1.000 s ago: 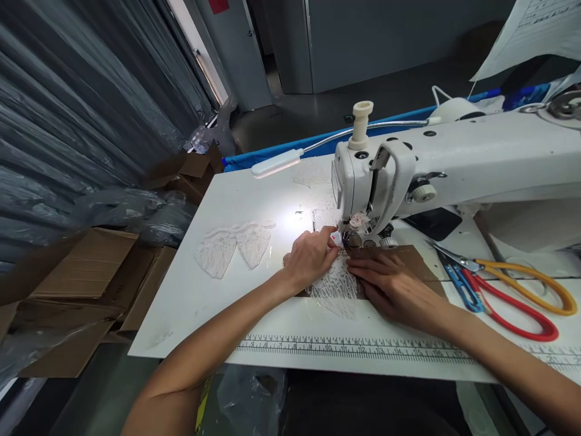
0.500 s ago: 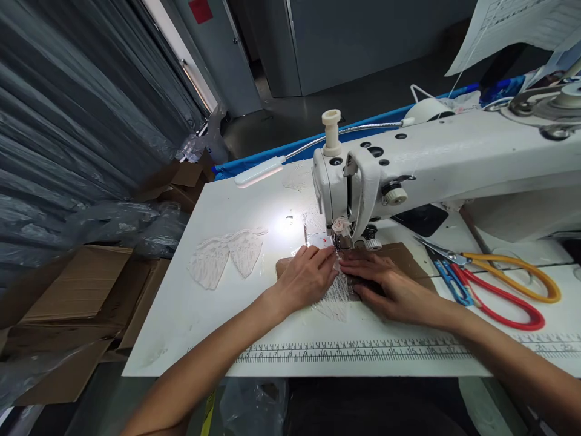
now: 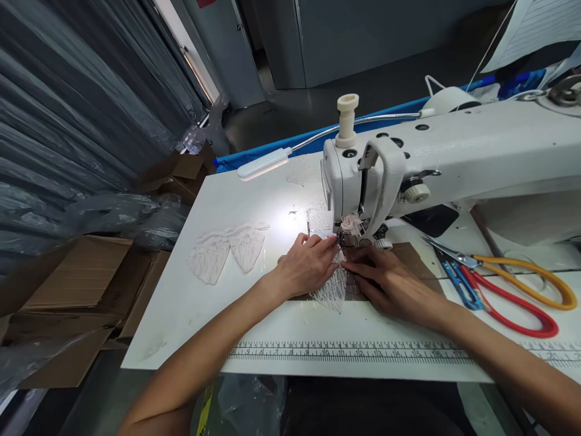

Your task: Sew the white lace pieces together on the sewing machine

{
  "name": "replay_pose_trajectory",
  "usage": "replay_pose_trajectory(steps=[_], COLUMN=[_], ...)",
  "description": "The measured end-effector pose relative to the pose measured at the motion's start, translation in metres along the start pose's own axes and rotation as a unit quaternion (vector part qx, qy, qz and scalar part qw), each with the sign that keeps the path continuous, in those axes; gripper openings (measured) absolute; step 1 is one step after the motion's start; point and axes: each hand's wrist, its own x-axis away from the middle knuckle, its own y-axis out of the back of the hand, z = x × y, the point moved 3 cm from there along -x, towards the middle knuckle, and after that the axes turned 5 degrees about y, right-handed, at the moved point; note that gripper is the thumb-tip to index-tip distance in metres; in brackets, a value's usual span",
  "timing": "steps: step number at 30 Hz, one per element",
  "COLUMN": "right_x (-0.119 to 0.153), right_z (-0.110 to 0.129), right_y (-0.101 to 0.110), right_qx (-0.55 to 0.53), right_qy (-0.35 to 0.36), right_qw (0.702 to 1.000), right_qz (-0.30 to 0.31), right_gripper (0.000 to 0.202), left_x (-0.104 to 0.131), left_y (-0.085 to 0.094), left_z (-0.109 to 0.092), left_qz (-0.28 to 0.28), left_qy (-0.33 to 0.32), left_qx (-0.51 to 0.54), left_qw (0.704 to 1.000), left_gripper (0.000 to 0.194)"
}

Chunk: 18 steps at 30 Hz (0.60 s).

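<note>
A piece of white lace (image 3: 330, 297) lies on the desk (image 3: 213, 321) over a brown sheet (image 3: 412, 260), between a person's two hands and at six o'clock from the head of a sewing machine (image 3: 436, 163). Its visible length runs roughly twelve to six. The left hand (image 3: 305, 265) is nearer, covering the lace's edge; its fingers are bent and close together, with the lace at four o'clock. The right hand (image 3: 385, 275) has fingers slightly spread — the lace at nine o'clock, beside their tips. Whether either hand pinches it, I cannot tell.
</note>
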Motion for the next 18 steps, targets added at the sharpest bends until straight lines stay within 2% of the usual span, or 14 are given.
replay_pose_trajectory(steps=[8,18], right_x=[0.005,0.002], right_z=[-0.002,0.000], right_y=[-0.004,-0.003], right_qx=[0.019,0.025], right_qy=[-0.023,-0.019], right_qw=[1.000,1.000], right_qz=[0.007,0.004], right_gripper=[0.037,0.042], left_x=[0.007,0.003], left_y=[-0.008,-0.012], left_z=[0.003,0.006], left_qz=[-0.041,-0.043], left_qy=[0.038,0.047], left_qx=[0.074,0.116], left_qw=[0.996,0.991], left_gripper=[0.038,0.036])
